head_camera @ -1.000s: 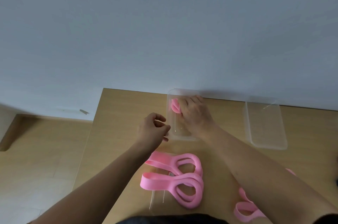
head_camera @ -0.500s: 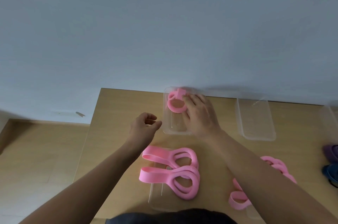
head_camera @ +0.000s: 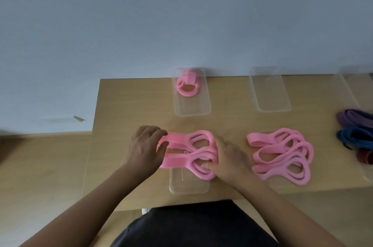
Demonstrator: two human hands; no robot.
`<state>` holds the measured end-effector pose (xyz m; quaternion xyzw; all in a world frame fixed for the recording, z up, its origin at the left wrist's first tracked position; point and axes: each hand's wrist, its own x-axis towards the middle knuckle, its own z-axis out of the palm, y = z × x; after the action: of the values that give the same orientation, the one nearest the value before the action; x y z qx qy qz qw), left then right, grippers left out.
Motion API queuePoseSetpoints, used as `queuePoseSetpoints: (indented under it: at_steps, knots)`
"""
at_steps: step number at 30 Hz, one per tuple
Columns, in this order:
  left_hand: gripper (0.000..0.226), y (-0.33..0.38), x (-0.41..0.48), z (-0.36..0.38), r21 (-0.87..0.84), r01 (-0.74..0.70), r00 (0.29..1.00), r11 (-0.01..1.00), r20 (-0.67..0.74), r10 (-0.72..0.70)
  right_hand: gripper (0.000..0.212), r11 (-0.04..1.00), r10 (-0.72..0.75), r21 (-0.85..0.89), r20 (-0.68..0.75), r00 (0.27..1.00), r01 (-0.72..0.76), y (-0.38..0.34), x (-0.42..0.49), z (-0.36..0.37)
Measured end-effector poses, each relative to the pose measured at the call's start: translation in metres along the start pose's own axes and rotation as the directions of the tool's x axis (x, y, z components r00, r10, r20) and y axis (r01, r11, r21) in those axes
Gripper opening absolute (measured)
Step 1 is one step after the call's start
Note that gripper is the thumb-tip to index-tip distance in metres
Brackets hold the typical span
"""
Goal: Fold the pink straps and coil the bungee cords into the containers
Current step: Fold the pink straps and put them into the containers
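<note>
A folded pink strap (head_camera: 187, 86) lies in the far end of a clear container (head_camera: 191, 109) at the back of the wooden table (head_camera: 125, 105). Nearer me, a pile of pink straps (head_camera: 187, 152) lies over another clear container (head_camera: 188, 186). My left hand (head_camera: 145, 150) pinches the left ends of these straps between thumb and fingers. My right hand (head_camera: 228, 158) grips their looped right ends. A second pile of pink straps (head_camera: 282, 156) lies untouched to the right.
An empty clear container (head_camera: 270, 93) stands at the back right, and another (head_camera: 351, 89) at the far right edge. Purple (head_camera: 353, 117), blue (head_camera: 357, 138) and dark red (head_camera: 365, 156) cords lie at the right. The table's left edge borders wooden floor.
Both hands left the back container, where the folded strap now lies, and came back to the near pile of straps and took hold of it. The view tilted down and right.
</note>
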<state>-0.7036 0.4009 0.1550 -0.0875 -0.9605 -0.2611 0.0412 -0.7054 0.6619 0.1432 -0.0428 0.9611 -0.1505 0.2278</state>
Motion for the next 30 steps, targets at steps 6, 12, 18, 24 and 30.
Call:
queuePoseSetpoints:
  at_steps: [6, 12, 18, 24, 30]
  knots:
    - [0.032, 0.010, -0.014, -0.013, 0.046, -0.211, 0.975, 0.976, 0.075, 0.207, 0.058, 0.999, 0.020, -0.046, -0.090, 0.996, -0.024, -0.017, -0.018, 0.000]
    - [0.036, 0.020, -0.015, -0.036, 0.051, -0.372, 0.922, 0.927, 0.136, 0.363, 0.017, 0.991, -0.069, 0.093, -0.301, 0.951, 0.101, -0.043, -0.041, -0.030]
    - [0.045, 0.042, -0.005, -0.063, -0.025, -0.522, 0.847, 0.853, 0.109, 0.521, 0.008, 0.945, -0.238, 0.080, -0.493, 0.837, 0.317, -0.082, -0.071, -0.090]
    - [0.025, 0.075, 0.005, -0.096, -0.361, -0.313, 0.939, 0.879, 0.023, 0.344, 0.017, 0.883, -0.255, 0.127, -0.680, 0.688, 0.452, -0.114, -0.110, -0.155]
    - [0.014, 0.124, 0.015, -0.131, -0.662, -0.186, 0.972, 0.726, -0.016, 0.235, 0.019, 0.735, -0.051, 0.374, -0.801, 0.596, 0.566, -0.126, -0.135, -0.209]
